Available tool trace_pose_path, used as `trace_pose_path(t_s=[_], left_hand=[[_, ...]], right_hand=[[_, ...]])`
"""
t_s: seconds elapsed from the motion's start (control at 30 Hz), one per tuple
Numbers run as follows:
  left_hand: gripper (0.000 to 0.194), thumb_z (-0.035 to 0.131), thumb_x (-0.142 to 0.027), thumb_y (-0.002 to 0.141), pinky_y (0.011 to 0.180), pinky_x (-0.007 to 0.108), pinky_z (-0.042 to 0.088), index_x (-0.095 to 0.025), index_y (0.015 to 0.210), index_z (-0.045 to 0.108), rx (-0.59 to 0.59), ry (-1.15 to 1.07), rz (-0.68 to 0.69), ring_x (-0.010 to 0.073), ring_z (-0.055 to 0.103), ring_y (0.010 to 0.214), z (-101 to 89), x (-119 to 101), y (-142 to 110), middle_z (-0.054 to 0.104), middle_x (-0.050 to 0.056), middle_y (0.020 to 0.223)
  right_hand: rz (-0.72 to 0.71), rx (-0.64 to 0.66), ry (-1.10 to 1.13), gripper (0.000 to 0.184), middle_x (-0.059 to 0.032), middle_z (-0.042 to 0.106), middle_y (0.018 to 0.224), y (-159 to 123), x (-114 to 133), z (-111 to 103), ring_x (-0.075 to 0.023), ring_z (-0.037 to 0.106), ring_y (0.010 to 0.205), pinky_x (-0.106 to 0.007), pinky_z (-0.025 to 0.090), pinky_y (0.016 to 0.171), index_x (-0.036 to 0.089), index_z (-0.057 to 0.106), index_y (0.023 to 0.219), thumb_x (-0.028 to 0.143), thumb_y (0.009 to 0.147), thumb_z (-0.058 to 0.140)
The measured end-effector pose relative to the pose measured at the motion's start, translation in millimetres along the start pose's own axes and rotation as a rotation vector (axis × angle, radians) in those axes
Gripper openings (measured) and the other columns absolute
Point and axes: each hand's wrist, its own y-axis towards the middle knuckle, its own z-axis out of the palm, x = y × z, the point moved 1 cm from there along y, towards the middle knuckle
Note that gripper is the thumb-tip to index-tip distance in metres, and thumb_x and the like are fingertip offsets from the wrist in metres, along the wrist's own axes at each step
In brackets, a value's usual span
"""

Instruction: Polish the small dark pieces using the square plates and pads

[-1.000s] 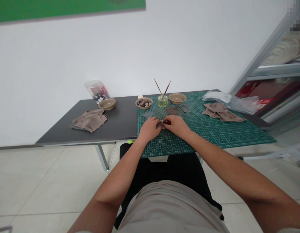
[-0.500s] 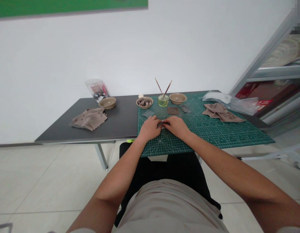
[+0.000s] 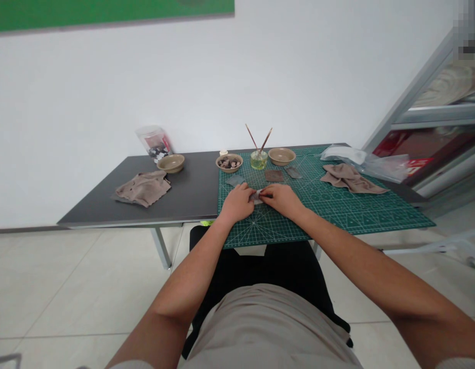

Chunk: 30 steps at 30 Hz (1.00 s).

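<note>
Both of my hands meet over the green cutting mat point(image 3: 337, 210). My left hand point(image 3: 236, 203) and my right hand point(image 3: 282, 200) are closed in a pinch on one small grey piece point(image 3: 256, 196) held between their fingertips, just above the mat. A little beyond the hands three flat pieces lie on the mat: a grey piece point(image 3: 235, 180), a brown piece point(image 3: 274, 176) and a dark grey piece point(image 3: 292, 171).
At the back stand a bowl of small dark lumps point(image 3: 229, 163), a glass jar with two brushes point(image 3: 258, 159) and an empty tan bowl point(image 3: 281, 156). Another tan bowl point(image 3: 170, 163), a plastic container point(image 3: 155, 143) and a beige cloth point(image 3: 143, 187) sit left; a second cloth point(image 3: 347, 178) and plastic bags point(image 3: 360, 160) right.
Both hands stay pinched together at the same spot. The small grey piece between the fingertips shows a bit more now. The view has shifted very slightly.
</note>
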Motion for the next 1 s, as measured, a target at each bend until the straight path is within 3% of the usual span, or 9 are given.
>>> trace_pose_path(t_s=[0.23,0.5,0.77,1.0], left_hand=[[0.035,0.044,-0.018,0.093,0.096,0.037,0.047,-0.017,0.117,0.070,-0.004,-0.011,-0.019,0.0237,0.057,0.106,2.8,2,1,0.063,0.010,0.109],[0.039,0.045,-0.014,0.090,0.095,0.037,0.048,-0.017,0.121,0.069,0.002,0.007,-0.013,0.0237,0.057,0.105,2.6,1,1,0.063,0.009,0.109],[0.036,0.044,-0.017,0.091,0.093,0.038,0.048,-0.017,0.116,0.070,0.000,0.048,-0.020,0.0245,0.057,0.104,1.3,-1,-1,0.063,0.010,0.109],[0.041,0.044,-0.015,0.090,0.092,0.038,0.049,-0.017,0.122,0.068,0.015,0.066,-0.007,0.0250,0.057,0.104,1.0,-1,0,0.062,0.011,0.109]], right_hand=[[-0.056,0.008,0.030,0.017,-0.0033,0.077,0.108,-5,11,7,-0.0228,0.068,0.106,-0.036,0.050,0.097,0.025,0.080,0.095,0.021,0.089,0.065],[-0.010,0.018,0.002,0.016,-0.0053,0.077,0.106,-5,2,-2,-0.0232,0.069,0.104,-0.035,0.050,0.096,0.023,0.081,0.094,0.021,0.089,0.065],[-0.086,0.044,0.014,0.016,-0.0055,0.077,0.108,-5,19,6,-0.0234,0.068,0.106,-0.035,0.049,0.098,0.021,0.080,0.093,0.020,0.089,0.064],[-0.044,0.030,-0.012,0.015,-0.0063,0.077,0.103,-9,5,-4,-0.0234,0.070,0.101,-0.035,0.051,0.094,0.021,0.080,0.091,0.020,0.088,0.065]])
